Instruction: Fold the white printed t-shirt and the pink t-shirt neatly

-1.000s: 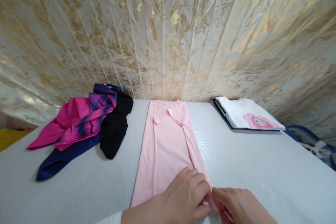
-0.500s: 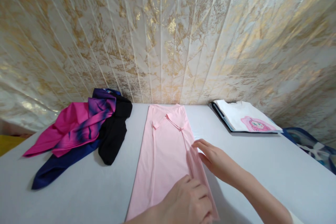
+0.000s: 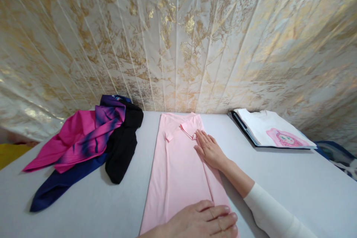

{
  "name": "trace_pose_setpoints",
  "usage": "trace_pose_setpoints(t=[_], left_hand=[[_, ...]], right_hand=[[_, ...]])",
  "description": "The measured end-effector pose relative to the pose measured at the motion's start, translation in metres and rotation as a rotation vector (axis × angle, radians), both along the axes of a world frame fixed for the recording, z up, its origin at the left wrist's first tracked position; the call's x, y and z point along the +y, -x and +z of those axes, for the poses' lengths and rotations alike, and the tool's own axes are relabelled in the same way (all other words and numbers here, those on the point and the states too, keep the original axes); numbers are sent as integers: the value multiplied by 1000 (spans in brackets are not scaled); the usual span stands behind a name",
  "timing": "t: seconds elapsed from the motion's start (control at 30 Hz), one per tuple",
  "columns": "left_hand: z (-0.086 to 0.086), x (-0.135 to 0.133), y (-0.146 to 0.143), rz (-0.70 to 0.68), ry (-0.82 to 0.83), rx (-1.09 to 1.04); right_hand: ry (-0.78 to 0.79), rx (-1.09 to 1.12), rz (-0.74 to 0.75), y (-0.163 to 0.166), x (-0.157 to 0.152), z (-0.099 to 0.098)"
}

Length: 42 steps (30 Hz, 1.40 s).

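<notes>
Since the garment [image 3: 185, 182] is folded, left hand [image 3: 200, 220] and right hand [image 3: 209, 150] lie flat, gripping nothing, probably to keep it smooth

On my left I see a crumpled heap [image 3: 86, 135] of pink, purple, navy and black cloth; something yellow [image 3: 12, 154] shows past the table [image 3: 295, 189]. On my right, a white shirt [image 3: 255, 122] tops a folded stack [image 3: 248, 135]. Behind hangs a gold-patterned curtain [image 3: 181, 52].

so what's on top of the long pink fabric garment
The left hand, the right hand further up, and two folded pink sleeves lie over the long pink fabric garment; the cloth directly beneath them is covered.
</notes>
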<state>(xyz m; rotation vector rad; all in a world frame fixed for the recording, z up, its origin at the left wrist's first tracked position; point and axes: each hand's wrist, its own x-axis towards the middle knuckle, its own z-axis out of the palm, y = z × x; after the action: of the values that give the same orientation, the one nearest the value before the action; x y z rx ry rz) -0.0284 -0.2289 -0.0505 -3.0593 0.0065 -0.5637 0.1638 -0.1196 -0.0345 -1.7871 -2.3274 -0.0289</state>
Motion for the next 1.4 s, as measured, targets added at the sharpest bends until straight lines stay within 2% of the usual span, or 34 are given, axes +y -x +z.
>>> trace_pose_setpoints(t=[0.1,0.2,0.27,0.33,0.43,0.53,0.63,0.83,1.0,1.17,1.33,1.4], left_hand=[[8,0,2,-13,90,43],[35,11,16,26,234,97],[54,23,34,139,319,140],[65,36,54,319,331,136],[59,48,81,619,256,82],[40,47,94,778,179,68],[28,41,95,806,139,119],[30,21,93,797,91,104],[24,1,90,718,38,42],[16,-2,90,713,-1,24],[11,-1,94,689,74,96],[13,3,90,663,149,140]], right_hand=[[-9,3,-4,-1,-2,1],[-45,31,17,-1,-3,4],[-76,69,45,1,-6,6],[-94,100,73,6,-10,6],[-82,88,82,21,-18,5],[-47,39,40,34,-24,4],[-36,16,23,39,-25,4],[-104,84,102,30,-38,6],[-195,57,223,34,-86,12],[-192,8,226,43,-131,13],[-176,47,325,30,-145,8],[-179,109,275,19,-136,16]])
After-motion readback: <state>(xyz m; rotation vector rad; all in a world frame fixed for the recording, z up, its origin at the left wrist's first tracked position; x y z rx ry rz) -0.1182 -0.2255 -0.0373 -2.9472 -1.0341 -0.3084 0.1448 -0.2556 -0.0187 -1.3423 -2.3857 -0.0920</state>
